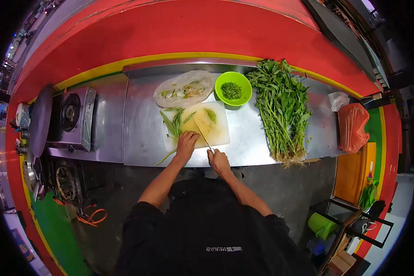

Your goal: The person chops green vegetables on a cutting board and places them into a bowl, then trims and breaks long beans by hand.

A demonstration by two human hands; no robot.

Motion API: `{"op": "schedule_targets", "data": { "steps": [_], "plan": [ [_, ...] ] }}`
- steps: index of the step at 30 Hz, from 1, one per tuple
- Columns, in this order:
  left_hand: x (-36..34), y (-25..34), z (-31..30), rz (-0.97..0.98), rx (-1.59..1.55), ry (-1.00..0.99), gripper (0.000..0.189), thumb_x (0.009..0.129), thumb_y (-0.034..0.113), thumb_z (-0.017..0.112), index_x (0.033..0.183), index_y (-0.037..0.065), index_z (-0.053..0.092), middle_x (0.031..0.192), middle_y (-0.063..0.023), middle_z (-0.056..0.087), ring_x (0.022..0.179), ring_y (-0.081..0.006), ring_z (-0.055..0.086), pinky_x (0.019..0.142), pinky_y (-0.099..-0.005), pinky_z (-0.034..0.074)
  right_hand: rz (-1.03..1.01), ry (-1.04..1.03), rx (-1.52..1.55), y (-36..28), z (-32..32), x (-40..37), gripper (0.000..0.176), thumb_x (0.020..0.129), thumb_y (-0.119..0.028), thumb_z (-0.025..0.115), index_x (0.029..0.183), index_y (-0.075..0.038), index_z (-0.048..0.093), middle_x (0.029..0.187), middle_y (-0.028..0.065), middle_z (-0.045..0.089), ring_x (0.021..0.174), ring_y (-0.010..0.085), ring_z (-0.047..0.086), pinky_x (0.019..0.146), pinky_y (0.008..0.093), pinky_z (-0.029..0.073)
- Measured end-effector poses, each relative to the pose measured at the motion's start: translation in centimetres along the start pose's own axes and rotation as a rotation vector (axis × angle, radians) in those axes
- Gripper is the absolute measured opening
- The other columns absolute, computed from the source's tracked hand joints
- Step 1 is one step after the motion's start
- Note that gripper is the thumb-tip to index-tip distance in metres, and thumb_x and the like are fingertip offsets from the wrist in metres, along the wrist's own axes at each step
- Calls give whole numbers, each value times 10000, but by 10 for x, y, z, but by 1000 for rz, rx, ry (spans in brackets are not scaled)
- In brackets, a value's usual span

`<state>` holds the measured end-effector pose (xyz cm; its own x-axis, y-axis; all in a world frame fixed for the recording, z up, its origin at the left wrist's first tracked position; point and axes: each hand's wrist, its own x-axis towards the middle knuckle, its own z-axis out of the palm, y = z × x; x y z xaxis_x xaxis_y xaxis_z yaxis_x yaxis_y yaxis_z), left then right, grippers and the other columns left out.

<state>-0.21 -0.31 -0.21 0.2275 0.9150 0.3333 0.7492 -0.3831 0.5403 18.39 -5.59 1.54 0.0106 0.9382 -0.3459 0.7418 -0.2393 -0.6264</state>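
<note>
My right hand (219, 161) grips the handle of a knife (202, 129), whose blade slants up and left over a white cutting board (221, 131). Beside the blade, my left hand (187, 143) is closed with curled fingers over leafy green stems (174, 125) at the board's left side; the fingertips' exact hold is partly hidden. One thin stem hangs past the board toward the counter's front edge. A small heap of chopped greens (210, 115) lies near the board's top. Behind it stands a lime-green bowl (245, 98) with finely cut greens inside.
A clear plastic bag (202, 78) with plant scraps lies behind the board. A large bunch of rooted leafy greens (283, 108) covers the counter to the right, before a red plastic bag (353, 127). A gas stove (85, 119) stands left. A red wall (193, 34) rises behind.
</note>
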Motion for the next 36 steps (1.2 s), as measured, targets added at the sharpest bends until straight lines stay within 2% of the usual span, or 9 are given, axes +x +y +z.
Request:
{"op": "schedule_targets", "data": {
  "steps": [12,25,27,30,36],
  "plan": [
    [2,5,-5,15,0,16,163,877,76,644,1020,72,724,946,-66,627,941,-271,612,827,-407,452,-16,-1,-43,2,4,-5,489,1004,-406,579,907,69,647,796,367,660,780,552,665,697,613,529],
    [-4,-4,1,-6,28,4,165,875,95,654,1019,102,735,978,-34,678,968,-254,624,831,-410,453,3,-21,17,6,2,-15,468,997,-380,603,897,75,655,785,364,658,789,550,663,702,601,523],
    [-3,-2,1,10,10,47,111,877,89,681,972,74,737,949,-44,679,908,-265,623,783,-419,446,9,-3,-18,7,7,-15,466,999,-382,598,888,66,652,783,359,661,778,548,665,704,602,530],
    [-2,1,-2,19,31,27,106,881,92,680,968,76,737,937,-44,669,908,-263,622,780,-418,445,7,19,-46,8,10,-14,468,998,-387,598,892,65,653,780,363,659,782,554,664,708,607,535],
    [-3,3,-7,33,64,15,169,867,81,652,1015,84,732,975,-40,665,940,-260,618,804,-411,447,-26,16,-17,0,7,-6,482,997,-392,594,890,74,652,773,368,655,779,563,660,701,614,533]
  ]
}}
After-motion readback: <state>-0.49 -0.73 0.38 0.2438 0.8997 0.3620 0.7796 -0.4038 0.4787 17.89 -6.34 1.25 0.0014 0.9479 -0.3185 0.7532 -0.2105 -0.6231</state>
